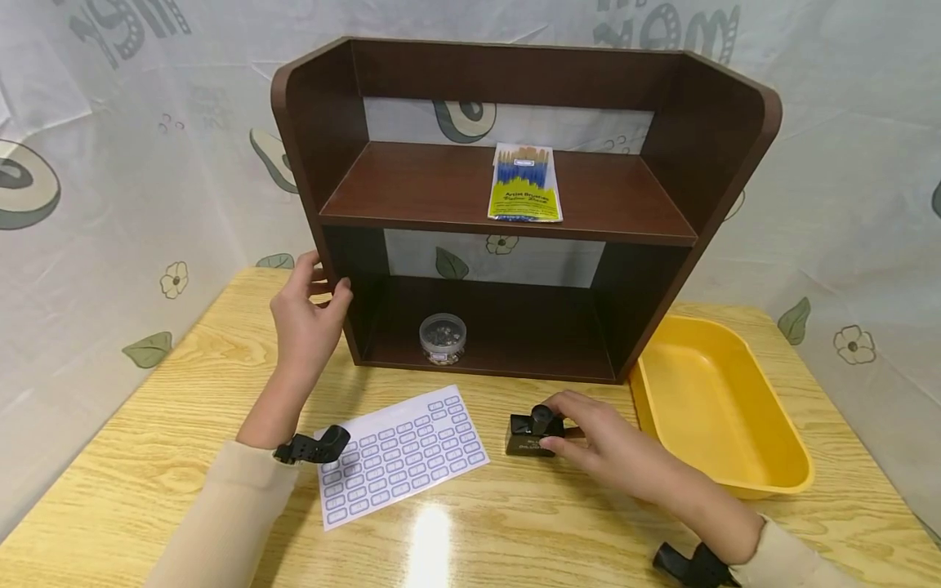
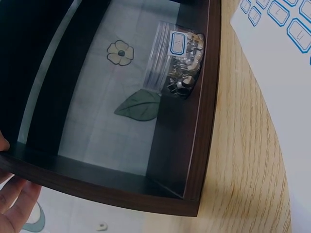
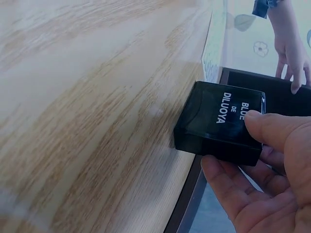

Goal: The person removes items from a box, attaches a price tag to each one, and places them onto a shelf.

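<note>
Wood-grain table [image 1: 573, 531] in use, indoors; patterned cloth [image 1: 184, 139] hung behind & at both sides.

Nearest: cream sleeves [image 1: 235, 506], both arms, w/ blk. wrist cameras [image 1: 316, 446]. White label sheet [image 1: 404, 457] flat on table, front L. of ctr., rows of blue-bordered labels; upper L. edge partly hidden by L. wrist camera.

R. hand [image 1: 610, 441]: grasping blk. bottle [image 1: 520, 445], thumb on lettered face, fingers opp. Bottle upright, cap [image 1: 541, 419] on top, R. of sheet, in front of shelf unit [image 1: 412, 184]. Base at table level; full contact can't be confirmed. Lettering reads "BLUE DE DILUOYA" per R. wrist view.

Yellow tray [image 1: 706, 400] on table, R. side, right by unit; touching or not, can't tell.

L. hand [image 1: 307, 322]: gripping front edge of unit's L. side panel, thumb inside, fingers outside.

Unit: dk. brown, two levels. Lower: clear round jar [image 1: 443, 345], L. of ctr. nr. front edge, small metallic pcs. inside, label on side. Upper: pkt. of artist brushes [image 1: 524, 188], blue/yellow, R. of ctr., lying flat.
</note>
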Tool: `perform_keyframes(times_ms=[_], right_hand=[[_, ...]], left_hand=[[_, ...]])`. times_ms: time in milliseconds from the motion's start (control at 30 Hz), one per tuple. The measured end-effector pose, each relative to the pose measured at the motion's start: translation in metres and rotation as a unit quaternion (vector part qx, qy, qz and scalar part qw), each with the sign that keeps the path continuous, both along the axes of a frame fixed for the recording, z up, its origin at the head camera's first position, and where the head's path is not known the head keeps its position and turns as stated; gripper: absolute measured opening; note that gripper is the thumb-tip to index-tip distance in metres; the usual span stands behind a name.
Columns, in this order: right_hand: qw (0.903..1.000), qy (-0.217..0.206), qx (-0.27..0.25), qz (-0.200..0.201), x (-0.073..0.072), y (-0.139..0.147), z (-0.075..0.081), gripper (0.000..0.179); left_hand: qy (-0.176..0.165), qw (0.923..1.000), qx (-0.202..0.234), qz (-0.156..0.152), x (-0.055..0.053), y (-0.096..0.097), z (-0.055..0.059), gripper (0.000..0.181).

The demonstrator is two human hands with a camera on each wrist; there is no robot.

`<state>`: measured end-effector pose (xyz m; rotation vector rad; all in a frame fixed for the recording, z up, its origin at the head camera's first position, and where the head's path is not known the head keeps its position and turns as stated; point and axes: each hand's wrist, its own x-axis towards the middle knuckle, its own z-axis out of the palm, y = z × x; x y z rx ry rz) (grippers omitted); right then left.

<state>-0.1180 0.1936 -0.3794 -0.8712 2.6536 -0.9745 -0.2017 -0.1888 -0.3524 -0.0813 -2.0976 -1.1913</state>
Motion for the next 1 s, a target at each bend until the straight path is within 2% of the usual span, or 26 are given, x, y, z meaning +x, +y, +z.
perform_keyframes(times_ms=[433,600,700,800,900,1000], right_hand=[[0.9998,0.011,0.008,-0.014,0.002,0.000,-0.001,0.028],[0.9997,0.017,0.009,-0.011,0.002,-0.001,-0.003,0.028],[0.9997,0.019,0.006,-0.010,0.002,-0.001,-0.004,0.028],[0.9997,0.023,0.004,-0.008,0.003,-0.001,-0.005,0.028],[0.9996,0.028,0.005,-0.006,0.003,0.000,-0.006,0.028],[0.9995,0.030,0.006,-0.006,0.003,0.001,-0.006,0.028]], left_hand=[[-0.003,0.9998,0.017,-0.001,0.000,0.002,0.001,0.033],[-0.022,0.9994,0.026,-0.002,0.005,0.001,-0.003,0.034],[-0.068,0.9969,0.037,-0.011,0.011,-0.003,-0.011,0.038],[-0.152,0.9875,0.040,-0.016,0.018,-0.007,-0.023,0.043],[-0.248,0.9683,0.008,-0.029,0.026,-0.011,-0.033,0.044],[-0.329,0.9419,-0.038,-0.054,0.032,-0.012,-0.040,0.038]])
